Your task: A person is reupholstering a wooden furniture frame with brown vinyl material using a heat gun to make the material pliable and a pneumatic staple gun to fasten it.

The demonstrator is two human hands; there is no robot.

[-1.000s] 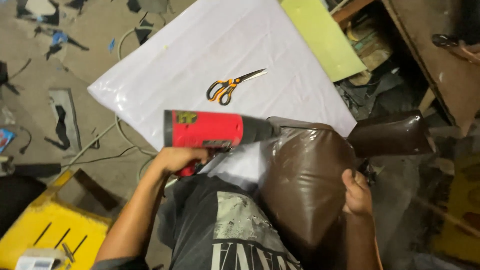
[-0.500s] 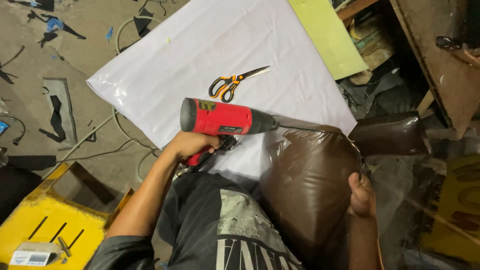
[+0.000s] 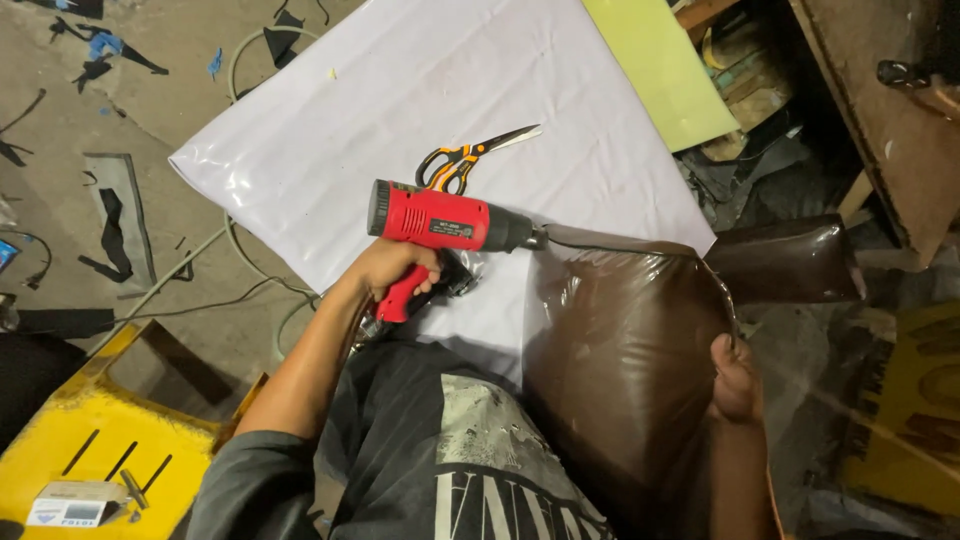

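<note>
My left hand [image 3: 392, 268] grips the handle of a red heat gun [image 3: 440, 224], whose black nozzle points right at the top edge of a brown cushion [image 3: 620, 350] wrapped in clear plastic film. My right hand [image 3: 733, 378] clutches the film and the cushion's right edge. The cushion rests against my lap, over a large white sheet [image 3: 400, 120] spread on the floor. Orange-and-black scissors [image 3: 470, 158] lie on the sheet just beyond the heat gun.
A yellow-green panel [image 3: 660, 70] lies at the sheet's far right. A wooden board [image 3: 880, 120] and clutter fill the right side. A yellow stool [image 3: 90, 450] with a small box and screws stands at lower left. Cables [image 3: 240, 290] and scraps litter the concrete floor.
The heat gun has been raised and turned level, its nozzle now meeting the cushion's top edge. My right hand stays on the cushion's right edge.
</note>
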